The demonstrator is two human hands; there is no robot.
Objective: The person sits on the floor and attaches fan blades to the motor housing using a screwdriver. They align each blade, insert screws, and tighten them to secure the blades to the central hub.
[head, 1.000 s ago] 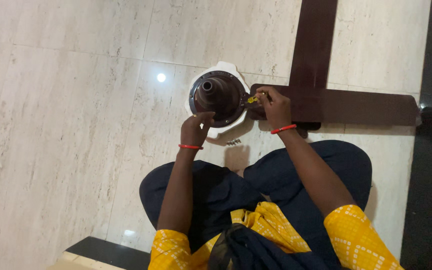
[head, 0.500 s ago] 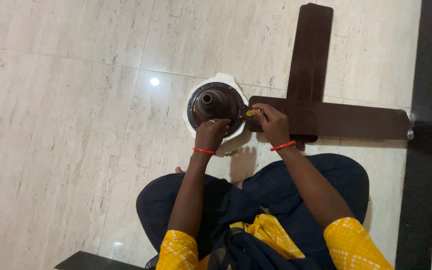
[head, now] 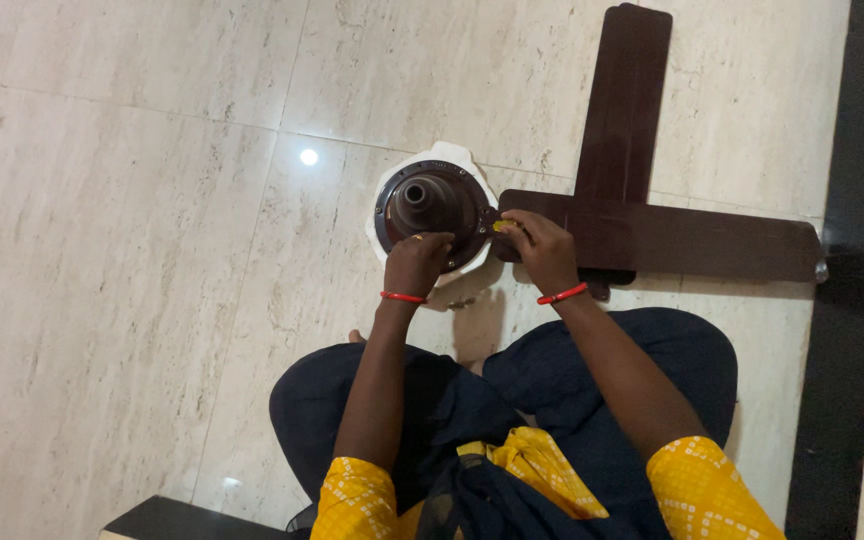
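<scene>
1. The person sits cross-legged on the pale tiled floor [head: 132,300], a dark brown ceiling-fan motor hub [head: 432,205] right in front of the knees.
2. The left hand [head: 417,262] lies on the near rim of the hub, fingers curled over the edge and pressing down on it; a ring shows on one finger and a red bangle [head: 402,297] circles the wrist.
3. Just to the right of that grip, the right hand [head: 544,250] is bunched up, thumb and fingers pinched on a small yellow-handled tool [head: 502,226].
4. The tool's yellow part peeks out at the fingertips, right where the hub's edge meets the blade root; its tip is too small to make out.
5. Under the right hand runs a dark brown fan blade [head: 692,240], lying flat and stretching away to the right from the grip.
6. A second blade [head: 627,100] reaches away from the person, crossing beneath or beside the first one just past the right wrist.
7. The hub sits on a white base [head: 452,158] that shows around its far rim.
8. Below the left wrist, small bits of hardware [head: 464,301] lie on the floor, too tiny to identify.
9. A second red bangle [head: 563,294] sits on the right wrist.
</scene>
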